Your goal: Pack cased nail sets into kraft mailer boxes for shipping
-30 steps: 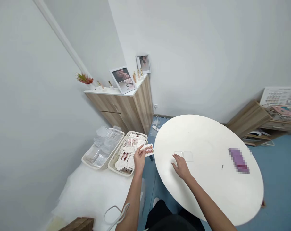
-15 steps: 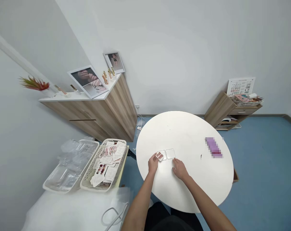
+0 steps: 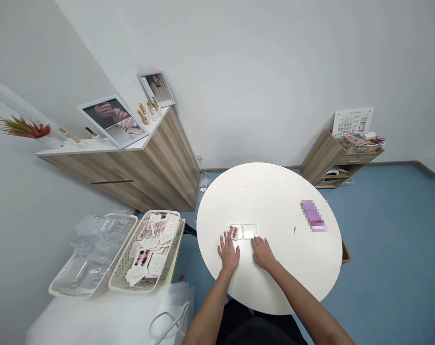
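A clear plastic case [image 3: 249,232] lies unfolded on the round white table [image 3: 271,196], its two halves side by side. A small white card with reddish-brown false nails [image 3: 234,232] rests over the left half, tilted slightly. My left hand [image 3: 229,253] is open with fingers spread, its fingertips at the lower edge of the card. At the lower right corner of the case is my right hand [image 3: 263,252], its fingers stretched out and touching or very near the rim; which of the two I cannot tell.
To the left, a white basket [image 3: 115,282] holds several nail cards, beside another basket [image 3: 55,287] of clear plastic cases. A blurred purple item [image 3: 312,213] lies on the table's right side. A wooden cabinet [image 3: 174,163] and a small shelf [image 3: 320,160] stand behind.
My left hand has let go of the nail card, which now lies on the case's left half, and its fingers have spread. My right hand stays by the case. The view has shifted slightly.
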### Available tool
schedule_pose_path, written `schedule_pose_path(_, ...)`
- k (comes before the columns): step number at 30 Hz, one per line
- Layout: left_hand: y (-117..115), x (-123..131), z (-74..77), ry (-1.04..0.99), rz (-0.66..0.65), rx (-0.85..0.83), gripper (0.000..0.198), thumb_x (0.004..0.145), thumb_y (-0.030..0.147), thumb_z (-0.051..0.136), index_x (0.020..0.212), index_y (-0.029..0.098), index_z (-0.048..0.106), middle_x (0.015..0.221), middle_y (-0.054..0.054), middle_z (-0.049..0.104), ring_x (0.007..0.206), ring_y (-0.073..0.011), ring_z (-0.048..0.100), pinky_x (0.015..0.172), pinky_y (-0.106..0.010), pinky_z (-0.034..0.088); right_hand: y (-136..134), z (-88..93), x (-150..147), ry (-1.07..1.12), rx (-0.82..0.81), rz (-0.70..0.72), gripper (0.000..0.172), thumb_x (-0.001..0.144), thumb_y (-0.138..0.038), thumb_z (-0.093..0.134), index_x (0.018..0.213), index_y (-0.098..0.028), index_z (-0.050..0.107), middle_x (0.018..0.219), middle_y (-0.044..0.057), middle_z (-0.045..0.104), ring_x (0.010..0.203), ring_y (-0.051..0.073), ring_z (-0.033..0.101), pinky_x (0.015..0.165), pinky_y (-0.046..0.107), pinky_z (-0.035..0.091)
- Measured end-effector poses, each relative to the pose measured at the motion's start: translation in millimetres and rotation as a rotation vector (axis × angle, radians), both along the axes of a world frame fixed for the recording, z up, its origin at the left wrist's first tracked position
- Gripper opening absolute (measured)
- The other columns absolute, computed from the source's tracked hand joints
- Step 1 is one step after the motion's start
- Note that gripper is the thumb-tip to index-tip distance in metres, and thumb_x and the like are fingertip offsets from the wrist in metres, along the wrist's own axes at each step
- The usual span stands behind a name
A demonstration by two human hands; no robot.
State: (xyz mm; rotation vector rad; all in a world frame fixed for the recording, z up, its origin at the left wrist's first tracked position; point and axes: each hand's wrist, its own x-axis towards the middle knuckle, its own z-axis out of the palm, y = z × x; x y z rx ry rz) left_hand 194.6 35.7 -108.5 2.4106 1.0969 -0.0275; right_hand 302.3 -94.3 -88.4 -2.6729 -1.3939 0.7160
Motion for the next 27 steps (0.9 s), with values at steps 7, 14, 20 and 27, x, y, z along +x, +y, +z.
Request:
schedule_pose_path(7,-14.3,-4.8,-12.9,0.054,-0.025,-0.01,0.077,0.084,0.023,0.045,0.153,0.025,0.01,0.16,-0.01,0.009,0.147,-0.0318,0.005,0.111,-0.065,0.012,-17.0,-6.6,-37.0,-0.019,0.008,0.034,0.068,0.079,-0.012,0.044,0.146,-0.007,0.035,0.15,0.017,0.038,0.14,0.032,0.029,0.115,0.047,0.022)
schedule_pose_path(14,10.8,-1.6,-3.1,0.098,-0.205,0.103,0.075,0.079,0.015,0.046,0.15,0.026,0.025,0.16,-0.01,0.012,0.146,-0.0332,0.005,0.111,-0.066,0.002,-27.9,-0.9,-47.0,0.0,0.037,0.073,0.071,0.075,-0.014,0.048,0.145,-0.006,0.037,0.147,0.016,0.041,0.138,0.032,0.031,0.115,0.045,0.023)
schedule_pose_path(20,7.9,2.9,3.0,0.0,-0.271,0.129,0.079,0.074,0.012,0.048,0.15,0.018,0.027,0.159,-0.012,0.011,0.147,-0.032,0.005,0.116,-0.058,0.006,-23.2,12.7,-39.6,0.032,0.139,0.001,0.053,0.081,-0.016,0.044,0.133,-0.015,0.05,0.133,0.013,0.054,0.118,0.028,0.048,0.1,0.041,0.038)
schedule_pose_path(27,-45.7,-19.7,-17.0,-0.07,-0.47,0.052,0.075,0.081,0.02,0.048,0.151,0.014,0.021,0.159,-0.013,0.012,0.146,-0.0301,0.009,0.116,-0.055,0.017,-4.2,-1.0,3.2,0.005,0.132,-0.156,0.063,0.082,-0.015,0.04,0.144,-0.005,0.035,0.147,0.019,0.041,0.136,0.029,0.034,0.111,0.044,0.028)
